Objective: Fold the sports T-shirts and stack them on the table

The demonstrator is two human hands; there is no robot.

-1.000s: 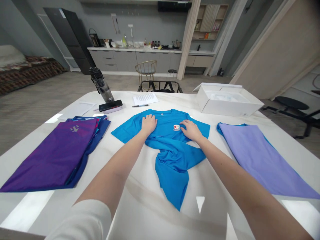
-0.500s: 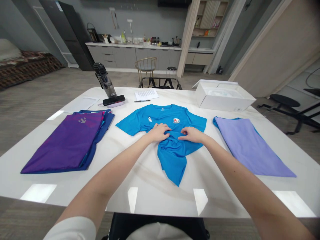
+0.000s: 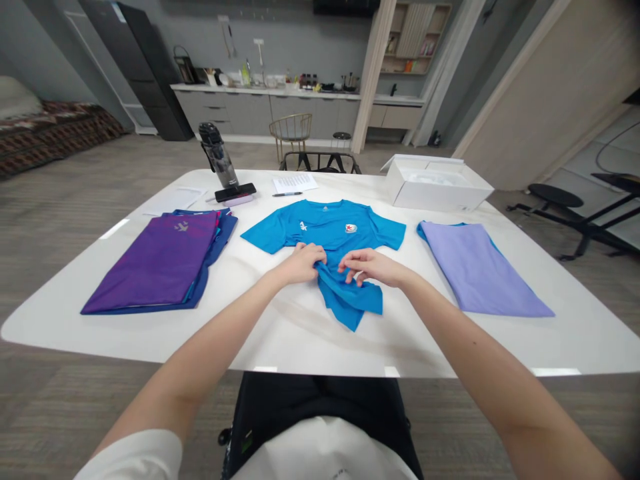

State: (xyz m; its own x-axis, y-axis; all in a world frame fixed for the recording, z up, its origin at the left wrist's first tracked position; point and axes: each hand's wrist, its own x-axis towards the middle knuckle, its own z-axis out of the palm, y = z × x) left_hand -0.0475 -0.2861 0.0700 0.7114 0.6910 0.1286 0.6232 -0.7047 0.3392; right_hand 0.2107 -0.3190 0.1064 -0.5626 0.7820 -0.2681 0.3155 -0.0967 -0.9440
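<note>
A blue T-shirt (image 3: 327, 225) lies on the white table (image 3: 240, 340), its collar away from me and both sleeves spread. Its lower part is bunched and twisted toward me. My left hand (image 3: 304, 262) pinches a fold of the fabric at the shirt's left lower side. Just above the bunched hem hovers my right hand (image 3: 367, 265), fingers curved and apart, with nothing seen between them.
Folded purple and dark blue clothes (image 3: 155, 267) lie at the left, a folded lilac garment (image 3: 485, 267) at the right. Behind are a bottle (image 3: 220, 157), a phone (image 3: 235, 192), a pen (image 3: 287, 194), papers (image 3: 295, 182) and a white box (image 3: 435, 190).
My left hand has moved slightly left and closed on the fabric. My right hand has loosened its fingers from the shirt. The shirt's lower part has shifted, with one corner now pointing right. The view has tilted.
</note>
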